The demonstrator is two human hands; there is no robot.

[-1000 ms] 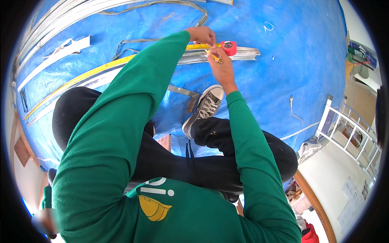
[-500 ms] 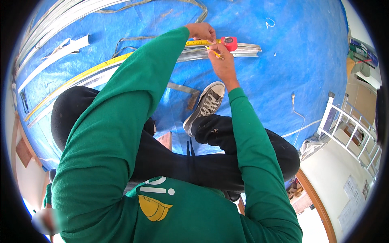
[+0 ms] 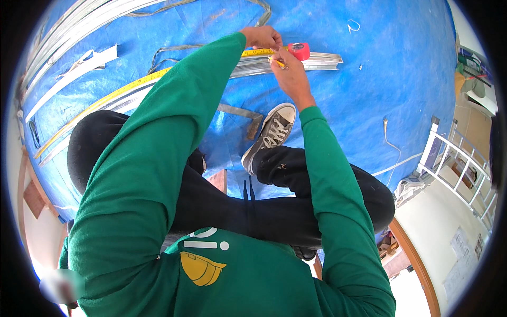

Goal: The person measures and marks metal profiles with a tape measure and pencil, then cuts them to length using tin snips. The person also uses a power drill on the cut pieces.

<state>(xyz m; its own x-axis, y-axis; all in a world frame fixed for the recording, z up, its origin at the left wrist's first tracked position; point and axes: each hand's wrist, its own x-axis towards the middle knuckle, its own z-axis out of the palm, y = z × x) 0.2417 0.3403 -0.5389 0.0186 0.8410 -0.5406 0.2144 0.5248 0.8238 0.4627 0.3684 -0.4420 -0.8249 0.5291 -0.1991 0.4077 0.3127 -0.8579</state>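
Tape meas. [image 3: 300,50] btwn 12 & 1 o'clock along metal profiles [image 3: 325,62], prob. light, hold by stiff case [image 3: 299,52], blade [image 3: 256,52] likely springy/kink-prone; R hand [image 3: 293,78] pinching pencil [image 3: 278,63], L hand [image 3: 261,38] fingers narrow at blade, can't confirm grip.

Indoor worksite: blue tarp [image 3: 348,116], metal profiles [image 3: 253,66], ladder [image 3: 465,169]

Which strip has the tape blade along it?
The long silver strip by the right hand: the yellow tape blade runs along its far edge. The upper-left strips and white strip have none.
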